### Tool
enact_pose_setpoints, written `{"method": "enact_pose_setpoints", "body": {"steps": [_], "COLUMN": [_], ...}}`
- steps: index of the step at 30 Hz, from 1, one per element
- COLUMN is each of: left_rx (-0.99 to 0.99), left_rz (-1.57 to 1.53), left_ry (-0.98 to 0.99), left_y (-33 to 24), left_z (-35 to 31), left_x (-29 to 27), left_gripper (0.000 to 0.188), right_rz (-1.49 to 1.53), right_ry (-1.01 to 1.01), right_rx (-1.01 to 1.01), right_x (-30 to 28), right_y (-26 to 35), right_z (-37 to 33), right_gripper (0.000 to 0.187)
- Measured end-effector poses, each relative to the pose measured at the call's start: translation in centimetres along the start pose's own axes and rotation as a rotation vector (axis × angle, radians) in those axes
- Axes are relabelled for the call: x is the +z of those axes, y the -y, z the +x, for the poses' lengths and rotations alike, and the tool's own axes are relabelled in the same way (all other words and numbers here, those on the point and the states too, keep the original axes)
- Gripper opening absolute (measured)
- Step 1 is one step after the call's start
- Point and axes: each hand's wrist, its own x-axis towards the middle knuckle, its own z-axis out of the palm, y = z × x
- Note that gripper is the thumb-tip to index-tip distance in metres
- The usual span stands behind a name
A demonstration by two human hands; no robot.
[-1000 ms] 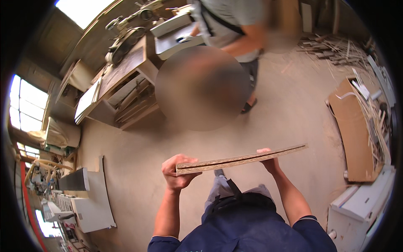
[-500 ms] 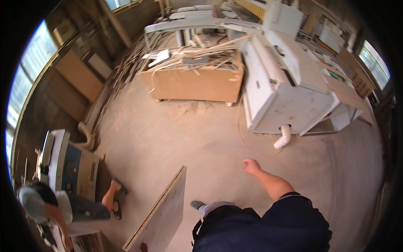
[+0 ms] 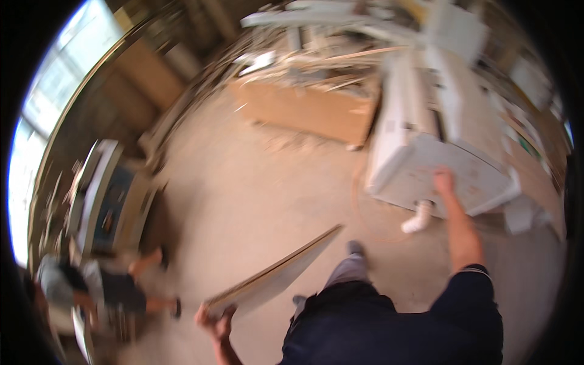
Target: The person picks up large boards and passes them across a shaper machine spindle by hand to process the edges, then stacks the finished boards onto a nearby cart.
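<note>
My left hand [image 3: 216, 322] grips the near end of a flat board [image 3: 277, 274] with a grey-white face and a rough brown edge. The board slants away from the hand, up and to the right, on my left side. My right arm is stretched forward, and its hand [image 3: 444, 180] is a blurred, curled fist with nothing visible in it. In the picture that fist lies over the end face of a large white machine [image 3: 401, 155]; whether it touches cannot be told. Below it, a white elbow pipe [image 3: 417, 219] sticks out of the machine.
A co-worker [image 3: 112, 292] bends at the left beside a grey and blue machine [image 3: 112, 201]. A brown bin [image 3: 304, 112] full of wood scraps stands ahead. Long strips [image 3: 194, 91] lie along the left wall, and a thin hose [image 3: 359, 207] curves on the floor.
My view has swung, with blur. My left hand has come into sight holding the board, which now tilts lower to the right. My right arm has swung forward and to the right.
</note>
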Motion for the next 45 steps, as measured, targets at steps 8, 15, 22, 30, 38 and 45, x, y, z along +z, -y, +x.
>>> {"method": "enact_pose_setpoints", "body": {"steps": [8,15,22,30,38,45], "left_rx": [0.131,0.123,0.089,0.178,0.280,0.266], "left_rz": [0.203,0.034,-0.131,-0.059,0.063,0.076], "left_ry": [0.034,0.003,-0.019,0.068,-0.049,-0.065], "left_y": [-11.7,-17.2,-18.4,-18.0,-19.0,-18.5], "left_z": [-0.5,-0.3,-0.3,0.4,-0.5,-2.0], "left_x": [15.7,21.2,25.0,24.8,22.6,20.5], "left_gripper": [0.026,0.028,0.027,0.028,0.025,0.027], "right_rz": [-0.333,-0.352,0.497,0.674,0.707,0.718], "right_ry": [-0.008,0.100,0.340,0.516,0.596,0.624], "right_rx": [-0.153,-0.058,-0.297,-1.629,-1.763,-1.838], "right_x": [1.5,-0.8,-5.6,-19.1,-17.0,-15.7], "right_y": [-4.6,-4.3,1.6,25.7,26.8,27.6], "right_z": [25.9,29.5,27.4,-2.0,-6.4,-7.7], "right_gripper": [0.055,0.056,0.054,0.056,0.060,0.058]}}
